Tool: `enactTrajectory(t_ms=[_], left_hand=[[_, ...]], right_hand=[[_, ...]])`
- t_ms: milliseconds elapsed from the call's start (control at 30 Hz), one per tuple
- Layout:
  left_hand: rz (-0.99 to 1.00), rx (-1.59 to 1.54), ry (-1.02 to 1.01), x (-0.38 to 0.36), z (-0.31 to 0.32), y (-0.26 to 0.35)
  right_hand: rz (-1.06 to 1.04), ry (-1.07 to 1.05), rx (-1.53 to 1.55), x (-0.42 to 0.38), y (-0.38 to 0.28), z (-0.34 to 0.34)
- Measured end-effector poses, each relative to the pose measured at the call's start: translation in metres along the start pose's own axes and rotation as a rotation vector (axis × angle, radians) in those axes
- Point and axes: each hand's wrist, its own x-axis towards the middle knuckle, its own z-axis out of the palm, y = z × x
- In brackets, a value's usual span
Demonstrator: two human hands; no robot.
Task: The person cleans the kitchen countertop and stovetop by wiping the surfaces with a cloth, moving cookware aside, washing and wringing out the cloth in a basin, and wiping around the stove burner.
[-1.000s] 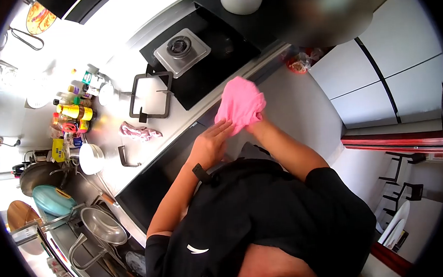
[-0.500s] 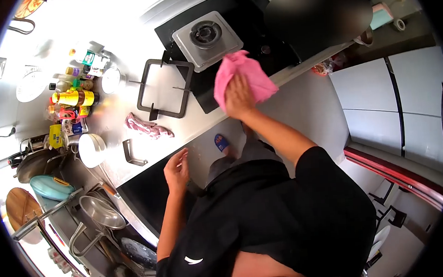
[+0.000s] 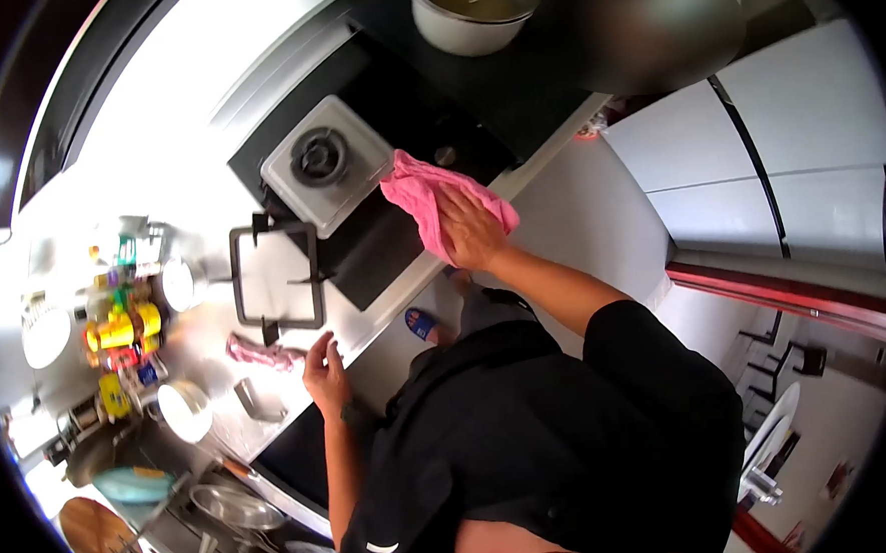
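Note:
My right hand (image 3: 473, 233) lies over a pink cloth (image 3: 421, 193), fingers long across it, pressing it onto the black glass stovetop (image 3: 367, 263) near its front edge. The cloth's upper corner reaches the side of the square metal burner plate (image 3: 309, 211), whose round burner (image 3: 319, 156) is uncovered. My left hand (image 3: 325, 378) hangs by the counter's front edge, fingers loosely bent and apart, holding nothing. Nearest to it are a crumpled reddish-white rag (image 3: 255, 352) and a black square pan support (image 3: 317, 293), both lying on the counter.
A white pot (image 3: 466, 37) with yellowish liquid stands at the stove's far end, beside a blurred dark round shape (image 3: 641, 31). Bottles (image 3: 123, 333) and a white bowl (image 3: 185, 410) line the counter at left. A metal bracket (image 3: 257, 399) lies near the front edge.
The view has turned and shifted, bringing the white pot into fuller view. My right hand and the pink cloth stay together at the burner plate's side, the cloth now spread flatter. My left hand stays empty.

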Motion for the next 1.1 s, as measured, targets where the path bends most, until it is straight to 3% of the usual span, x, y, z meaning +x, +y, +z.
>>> enactTrajectory(t_ms=[167,333,567,667,733,800,900,967,1000,1067,1100], left_hand=[[-0.065,-0.037,-0.064,-0.013,-0.004,-0.006],[-0.022,-0.011,-0.065,-0.022,-0.026,-0.017],[0.020,-0.092,-0.109,-0.025,-0.037,-0.039],[0.066,-0.107,-0.149,-0.024,-0.028,-0.031],[0.110,-0.105,-0.197,-0.021,-0.022,-0.025],[0.130,-0.126,-0.222,-0.021,-0.012,-0.016],[0.105,-0.174,-0.205,-0.024,-0.003,-0.005],[0.088,-0.177,-0.198,-0.030,0.001,-0.002],[0.068,-0.176,-0.199,-0.033,0.004,-0.001],[0.060,-0.155,-0.195,-0.036,0.008,-0.002],[0.050,-0.137,-0.194,-0.036,0.010,-0.003]], right_hand=[[0.219,0.118,-0.009,-0.009,0.002,0.005],[0.302,0.217,0.001,-0.009,0.010,0.001],[0.383,0.511,0.183,-0.003,-0.011,-0.002],[0.638,0.586,1.473,-0.010,-0.014,-0.011],[0.742,0.647,1.941,-0.029,-0.018,-0.013],[0.599,0.801,1.963,-0.043,-0.005,-0.034],[0.279,0.673,1.799,-0.049,-0.001,-0.110],[0.577,1.150,1.955,-0.045,-0.005,-0.138],[0.575,1.150,1.959,-0.047,0.011,-0.127],[0.603,1.124,1.475,-0.046,0.056,-0.098],[0.686,0.871,1.181,-0.045,0.072,-0.094]])
